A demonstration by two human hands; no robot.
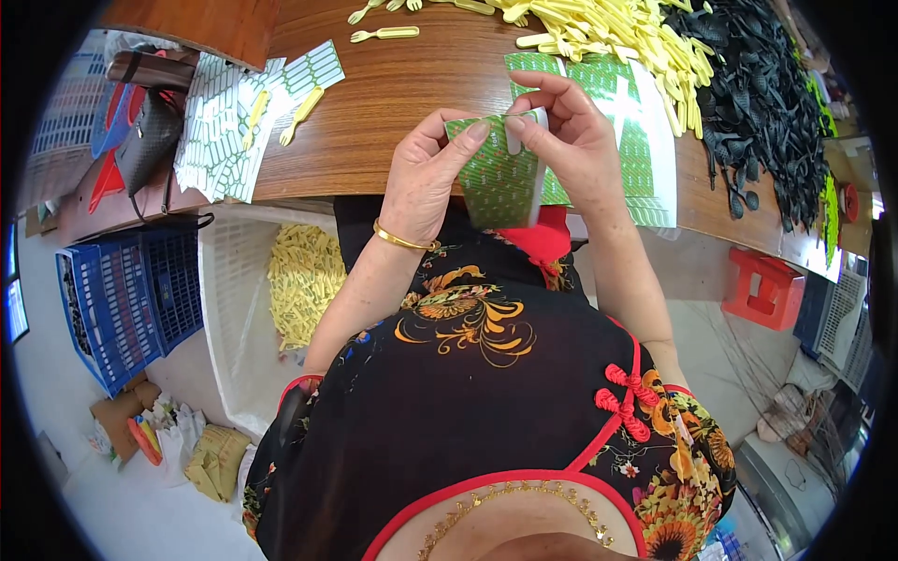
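Note:
My left hand point(423, 178), a gold bangle at its wrist, pinches the upper left edge of a small green printed sticker sheet point(494, 182). The sheet hangs above the table's near edge, its lower part blurred. My right hand point(578, 140) pinches the sheet's upper right corner, where a pale backing strip shows between thumb and fingers. Whether a sticker is lifted there I cannot tell. Under and beyond my right hand lie more green sticker sheets point(639, 140) with white margins. A heap of yellow plastic forks point(599, 33) rises behind them.
Black plastic cutlery point(753, 93) is heaped at the right. Mostly peeled sheets point(220, 140) lie at the left, with two yellow forks point(301, 116) on them or beside them. A white bin point(234, 309) holds yellow pieces below. A blue crate point(131, 290) and red stool point(762, 288) stand nearby.

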